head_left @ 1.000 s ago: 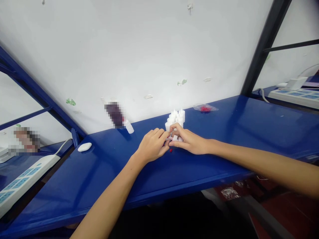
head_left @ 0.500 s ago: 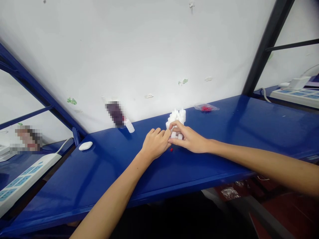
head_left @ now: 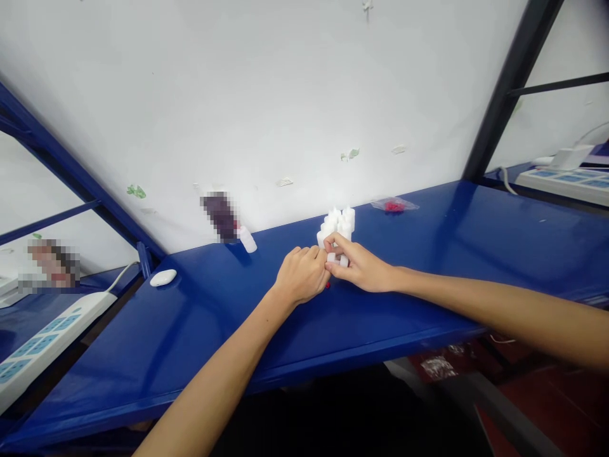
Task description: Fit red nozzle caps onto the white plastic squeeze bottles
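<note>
My right hand (head_left: 359, 263) has its thumb and fingers curled round a small white plastic bottle (head_left: 343, 260), whose pale body shows between them. Pressed up against its fingertips is my left hand (head_left: 301, 274), closed; whatever its fingers hold is hidden behind its knuckles. Just behind both hands stands a cluster of several white bottles (head_left: 339, 219) with pointed tips. A small red piece (head_left: 328, 285) lies on the blue table below where the hands meet, partly covered by my left hand.
Near the wall lies a clear bag of red pieces (head_left: 394, 207). A white bottle (head_left: 248, 240) leans by a blurred dark object at the left. A white oval object (head_left: 163, 278) rests on the blue table (head_left: 214, 330). Power strips (head_left: 42, 343) sit beyond the frame's posts.
My left hand has shifted slightly right, closer against the right fingers, and now covers part of the red piece. The right hand keeps its grip on the bottle.
</note>
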Demonstrator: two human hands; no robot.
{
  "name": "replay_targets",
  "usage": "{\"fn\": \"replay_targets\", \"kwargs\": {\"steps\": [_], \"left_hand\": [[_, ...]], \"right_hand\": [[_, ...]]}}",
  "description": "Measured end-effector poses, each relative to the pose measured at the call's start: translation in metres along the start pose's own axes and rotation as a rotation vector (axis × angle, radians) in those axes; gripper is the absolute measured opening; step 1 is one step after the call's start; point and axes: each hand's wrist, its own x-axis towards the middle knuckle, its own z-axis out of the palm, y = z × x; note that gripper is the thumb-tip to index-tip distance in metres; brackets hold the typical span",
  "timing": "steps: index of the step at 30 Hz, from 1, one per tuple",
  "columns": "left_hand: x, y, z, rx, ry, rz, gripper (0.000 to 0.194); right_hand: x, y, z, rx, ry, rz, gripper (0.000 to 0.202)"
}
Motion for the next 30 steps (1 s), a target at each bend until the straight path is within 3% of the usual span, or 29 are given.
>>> {"fn": "replay_targets", "kwargs": {"steps": [8,13,17,23,30], "left_hand": [[-0.001,-0.001,-0.003,0.001,-0.002,0.031,0.026],[-0.003,-0.007,-0.006,-0.036,0.005,0.079,0.027],[-0.008,-0.013,-0.008,-0.057,0.006,0.162,0.017],[-0.007,-0.011,-0.004,-0.06,-0.014,0.155,0.017],[0.0,-0.009,0.003,-0.003,0.132,0.076,0.028]], "right_hand": [[-0.002,-0.001,-0.006,0.068,-0.099,0.002,0.02],[-0.003,-0.002,-0.007,0.107,-0.113,0.011,0.022],[-0.003,-0.004,-0.007,0.116,-0.126,0.01,0.022],[-0.004,-0.008,-0.004,0.16,-0.11,0.015,0.022],[-0.001,-0.01,-0.004,0.262,-0.074,0.096,0.027]]}}
